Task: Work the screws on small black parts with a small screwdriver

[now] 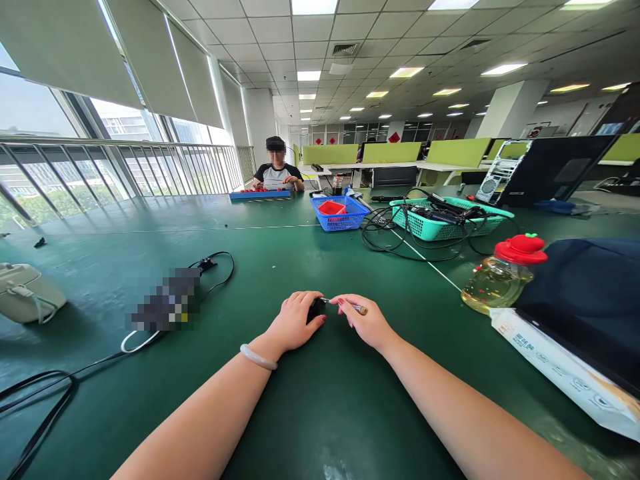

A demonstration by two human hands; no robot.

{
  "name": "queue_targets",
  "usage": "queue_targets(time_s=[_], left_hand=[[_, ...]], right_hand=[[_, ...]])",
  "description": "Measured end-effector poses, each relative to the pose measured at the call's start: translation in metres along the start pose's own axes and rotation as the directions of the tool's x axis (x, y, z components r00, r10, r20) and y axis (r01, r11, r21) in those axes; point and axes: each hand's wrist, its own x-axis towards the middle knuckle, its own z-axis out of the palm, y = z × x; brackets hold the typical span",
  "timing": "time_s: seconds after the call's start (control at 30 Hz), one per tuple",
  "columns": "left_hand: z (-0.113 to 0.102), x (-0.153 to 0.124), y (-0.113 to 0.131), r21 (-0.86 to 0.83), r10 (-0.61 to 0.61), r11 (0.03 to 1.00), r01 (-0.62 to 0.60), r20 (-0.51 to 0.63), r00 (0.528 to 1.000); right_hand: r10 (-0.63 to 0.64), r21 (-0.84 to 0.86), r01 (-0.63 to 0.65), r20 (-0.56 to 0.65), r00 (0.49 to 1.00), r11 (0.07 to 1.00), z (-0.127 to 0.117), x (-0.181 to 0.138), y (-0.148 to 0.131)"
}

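My left hand [299,322] is closed over a small rounded black object [315,309] on the green tabletop, and most of it is hidden beneath my fingers. A pale bangle [258,357] circles my left wrist. Between the fingers of my right hand [367,323] is a slim pen-like tool [360,309] with a brownish end. Its thin metal tip points left and meets the black object's right side, or comes very close to it. The exact kind of tool is too small to make out.
A blurred dark device with cables [170,300] lies left, beyond it a cream bag [30,293]. Ahead are a blue basket [345,220] and a teal basket [435,230] of cables. Right are a red-lidded bottle [500,280] and a white packet [560,373]. A person [277,170] sits opposite.
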Motion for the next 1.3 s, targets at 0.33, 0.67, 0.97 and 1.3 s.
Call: queue_targets(time_s=[0.33, 0.67, 0.97, 1.3], left_hand=[[0.003, 0.001, 0.000, 0.032, -0.006, 0.999, 0.004, 0.060, 0.998], [0.000, 0.003, 0.012, 0.166, -0.031, 0.986, 0.024, 0.039, 0.999], [0.004, 0.000, 0.025, 0.243, -0.049, 0.969, 0.042, 0.022, 0.999], [-0.003, -0.024, 0.039, 0.243, -0.143, 0.961, 0.129, 0.040, 0.989]], right_hand=[[0.054, 0.174, -0.020, -0.193, 0.980, 0.985, -0.006, 0.001, -0.006], [0.073, 0.213, -0.015, -0.268, 0.961, 0.977, -0.005, 0.003, -0.006], [0.050, 0.220, 0.007, -0.249, 0.967, 0.976, -0.004, 0.001, -0.007], [0.019, 0.179, 0.030, -0.268, 0.963, 0.983, -0.006, 0.001, -0.005]])
